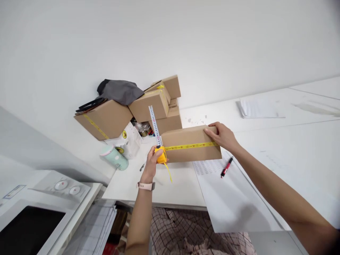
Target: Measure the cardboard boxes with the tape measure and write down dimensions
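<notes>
My left hand (152, 159) is closed around a yellow tape measure (160, 155). Its white blade (154, 122) sticks out upward along the left end of a cardboard box (191, 138), and a yellow wrist strap dangles below. A band of printed yellow tape runs lengthwise along the box. My right hand (221, 136) grips the box's upper right corner, thumb on the near face and fingers over the top edge. The box is held tilted above the white table (177, 187). Some fingers of my left hand are hidden behind the tape measure.
Stacked cardboard boxes (151, 104) with a grey cloth (120, 92) stand against the wall. A mint tumbler (115, 158) is at the left. Printed sheets (228, 202) with a red pen (226, 168) lie right of centre. A microwave (39, 209) stands at lower left.
</notes>
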Available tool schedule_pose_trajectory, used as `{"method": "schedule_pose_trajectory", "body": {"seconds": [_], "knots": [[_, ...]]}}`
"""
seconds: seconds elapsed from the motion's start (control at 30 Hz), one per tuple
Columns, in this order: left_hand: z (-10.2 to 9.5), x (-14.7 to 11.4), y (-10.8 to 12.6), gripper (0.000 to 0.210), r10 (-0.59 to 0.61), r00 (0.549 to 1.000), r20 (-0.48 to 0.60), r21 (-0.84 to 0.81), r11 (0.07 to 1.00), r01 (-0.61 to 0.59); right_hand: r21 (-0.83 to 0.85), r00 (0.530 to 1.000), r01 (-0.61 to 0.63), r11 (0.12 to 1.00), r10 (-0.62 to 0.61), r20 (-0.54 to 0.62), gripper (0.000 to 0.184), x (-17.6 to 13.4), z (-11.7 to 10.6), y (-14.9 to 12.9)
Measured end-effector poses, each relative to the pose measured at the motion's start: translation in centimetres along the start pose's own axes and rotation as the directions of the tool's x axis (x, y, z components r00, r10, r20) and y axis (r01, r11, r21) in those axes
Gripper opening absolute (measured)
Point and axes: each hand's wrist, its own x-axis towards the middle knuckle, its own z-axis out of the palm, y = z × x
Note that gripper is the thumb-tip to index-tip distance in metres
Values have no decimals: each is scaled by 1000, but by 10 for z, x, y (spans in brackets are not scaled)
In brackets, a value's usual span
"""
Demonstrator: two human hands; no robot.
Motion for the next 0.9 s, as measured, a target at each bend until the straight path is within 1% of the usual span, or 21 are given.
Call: {"method": "schedule_pose_trajectory", "body": {"seconds": [0.07,0.13,0.23,0.3,0.37,0.43,0.47,0.5,0.53,0.57,0.6,0.67,0.7,0.77,0.9], "knots": [[0,10,1,55,-4,1000,-6,-29,1000,4,6,997,-13,1000,14,-72,48,13,9,-2],[0,19,5,54,3,1000,-12,-46,999,-4,13,995,-12,1000,13,-98,46,27,15,-4],[-1,29,12,55,15,1000,-19,-28,999,-16,-38,999,-26,999,25,-47,46,46,19,-11],[1,30,15,55,34,999,-36,-10,999,-35,-92,999,-26,995,24,-24,46,53,21,-16],[8,23,14,53,98,992,-81,20,995,-96,-143,999,32,989,-37,-34,44,56,25,-22],[21,7,7,53,180,978,-109,51,983,-175,-188,988,131,974,-143,-51,39,56,29,-26],[30,-3,3,54,202,975,-96,52,979,-198,-204,980,181,962,-195,-51,37,56,31,-27],[39,-15,-2,56,195,979,-54,36,981,-193,-215,971,222,951,-237,-44,36,55,32,-27],[49,-26,-8,57,160,987,12,-2,987,-160,-222,963,253,941,-267,-35,37,55,33,-27],[59,-37,-13,58,102,990,93,-50,994,-98,-228,957,276,934,-288,-24,37,55,34,-27],[68,-46,-19,60,35,983,179,-90,996,-19,-233,953,289,928,-301,-15,37,55,34,-27],[82,-59,-30,61,-79,948,309,-134,983,125,-240,951,298,924,-310,-9,37,55,34,-25],[87,-63,-35,61,-121,932,343,-139,974,178,-238,950,301,923,-313,-12,37,54,34,-25],[91,-68,-44,61,-174,918,356,-146,960,239,-222,946,310,925,-323,-27,36,54,34,-24],[88,-74,-57,60,-226,911,345,-161,942,295,-200,935,337,920,-352,-46,38,53,34,-25]]}}
